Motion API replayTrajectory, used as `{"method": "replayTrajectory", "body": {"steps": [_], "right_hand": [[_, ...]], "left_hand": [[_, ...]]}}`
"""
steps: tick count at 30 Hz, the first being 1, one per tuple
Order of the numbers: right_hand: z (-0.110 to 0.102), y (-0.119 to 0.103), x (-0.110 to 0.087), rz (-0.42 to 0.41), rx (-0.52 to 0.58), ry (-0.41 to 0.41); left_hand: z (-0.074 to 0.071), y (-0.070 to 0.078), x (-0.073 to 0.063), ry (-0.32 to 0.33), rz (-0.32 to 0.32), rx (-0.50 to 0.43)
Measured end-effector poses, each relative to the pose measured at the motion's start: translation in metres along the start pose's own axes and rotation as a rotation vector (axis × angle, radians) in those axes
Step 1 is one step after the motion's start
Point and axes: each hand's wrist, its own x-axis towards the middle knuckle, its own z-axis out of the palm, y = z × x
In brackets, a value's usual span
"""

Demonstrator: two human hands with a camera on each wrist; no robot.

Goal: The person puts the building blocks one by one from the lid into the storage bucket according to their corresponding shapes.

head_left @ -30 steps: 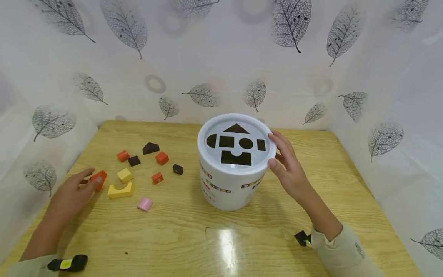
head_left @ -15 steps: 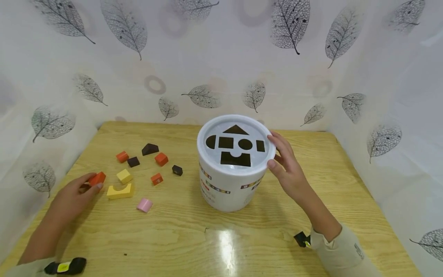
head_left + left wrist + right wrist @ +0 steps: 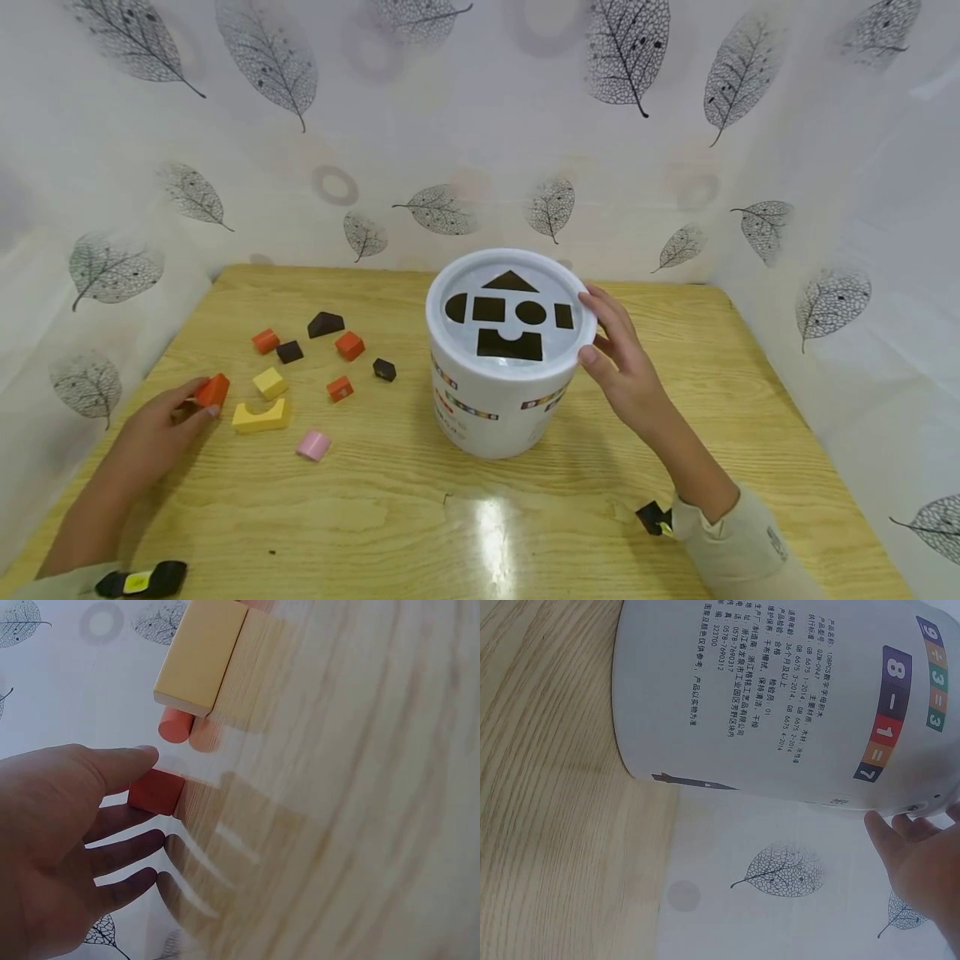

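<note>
A wood-grained table (image 3: 390, 517) (glossy in one spot) bears a white bucket (image 3: 491, 417). Left of it lie red, yellow, dark and pink blocks (image 3: 271, 383).

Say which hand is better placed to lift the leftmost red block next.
Left, most likely. The left hand pinches the red block between thumb and fingers; the right hand is at the rim of the white tub, well away from that block.

The white bucket (image 3: 498, 392) is striped with multicoloured sums (image 3: 891, 696). To its left are seen a red block (image 3: 214, 391), yellow arch (image 3: 260, 417) and pink block (image 3: 313, 445). Behind it, the white sheet (image 3: 487, 100) is printed with dark leaves (image 3: 444, 209); beneath it, the surface (image 3: 375, 517) is grained yellow-brown.
</note>
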Motion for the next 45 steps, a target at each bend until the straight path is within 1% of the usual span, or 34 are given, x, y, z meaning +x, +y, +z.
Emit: {"method": "replayTrajectory", "body": {"steps": [5,7,11,14,18,23,27,30,34,40,45], "right_hand": [[0.0,0.0,0.0,0.007,-0.003,-0.003],[0.0,-0.001,0.0,0.012,-0.005,-0.004],[0.0,-0.002,-0.001,0.019,-0.008,-0.002],[0.001,-0.002,-0.001,0.018,0.003,0.007],[0.001,-0.002,-0.001,0.01,0.016,0.02],[0.001,-0.002,-0.001,0.01,0.015,0.022],[0.002,-0.001,-0.001,0.007,0.022,0.02],[0.002,-0.001,-0.001,0.003,0.029,0.018],[0.002,-0.001,-0.001,0.002,0.026,0.016],[0.002,-0.001,-0.001,0.002,0.025,0.018],[0.002,-0.001,-0.001,0.009,0.026,0.012]], "left_hand": [[0.0,-0.001,0.0,0.004,-0.049,0.006],[0.001,-0.001,0.0,0.023,-0.034,0.013],[0.002,-0.001,0.001,0.059,0.034,0.014],[0.003,-0.001,0.001,0.072,0.052,0.016],[0.005,0.0,0.002,0.088,0.022,0.028],[0.007,0.005,0.003,0.099,-0.045,0.029],[0.003,0.008,0.003,0.085,-0.065,-0.006],[0.001,0.012,0.002,0.096,-0.056,-0.021],[0.0,0.021,0.001,0.143,-0.07,-0.031],[-0.002,0.036,0.001,0.176,-0.129,-0.118],[-0.003,0.047,0.002,0.205,-0.113,-0.154]]}}
